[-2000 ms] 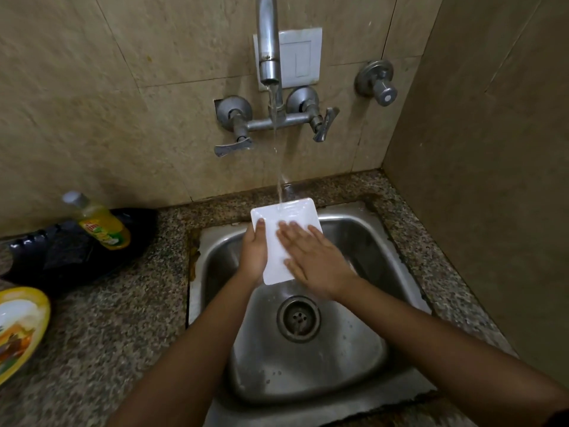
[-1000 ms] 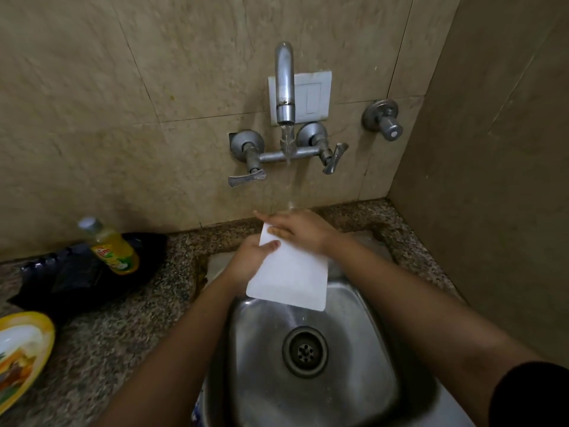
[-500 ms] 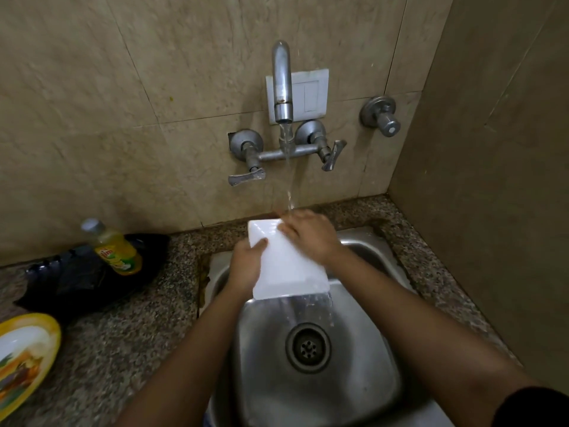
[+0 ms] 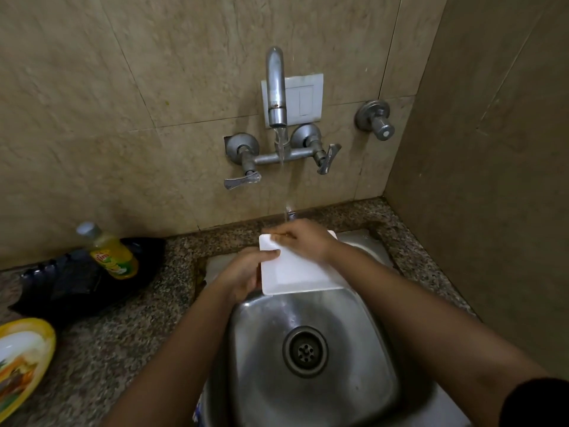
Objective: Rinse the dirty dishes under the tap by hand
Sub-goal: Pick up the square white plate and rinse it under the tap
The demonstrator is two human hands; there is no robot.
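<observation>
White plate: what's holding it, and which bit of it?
The left hand holds the white plate by its left edge, thumb on top. The right hand lies flat on its far end.

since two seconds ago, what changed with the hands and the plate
The right hand slid from the middle of the plate to its far edge, under the water. The left hand still holds the plate's left edge over the sink. The tap still runs; the bottle stays on the counter.
</observation>
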